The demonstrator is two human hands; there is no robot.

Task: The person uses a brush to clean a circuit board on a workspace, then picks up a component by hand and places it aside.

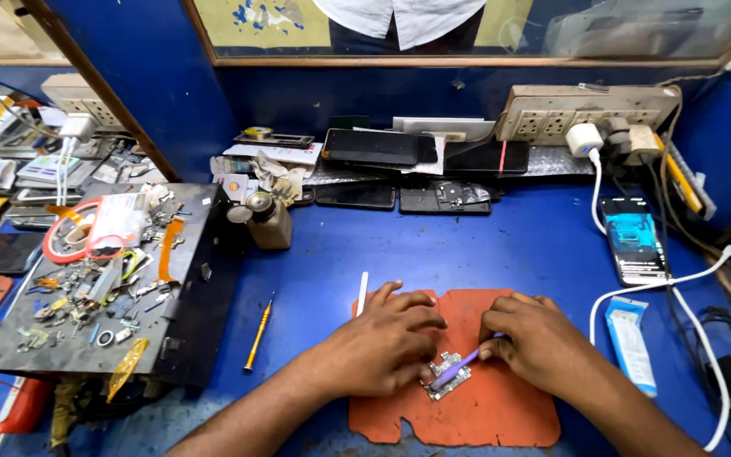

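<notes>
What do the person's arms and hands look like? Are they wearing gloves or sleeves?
No gloves and no sleeves show. The left hand and the right hand are both bare, and so are the forearms all the way to the bottom edge of the picture. I can see no rings, watch or bracelets on either one.

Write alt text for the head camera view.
On an orange mat, the left hand steadies a small circuit board while the right hand works it with a purple-handled tool. Phones and tools crowd the blue workbench.
</notes>
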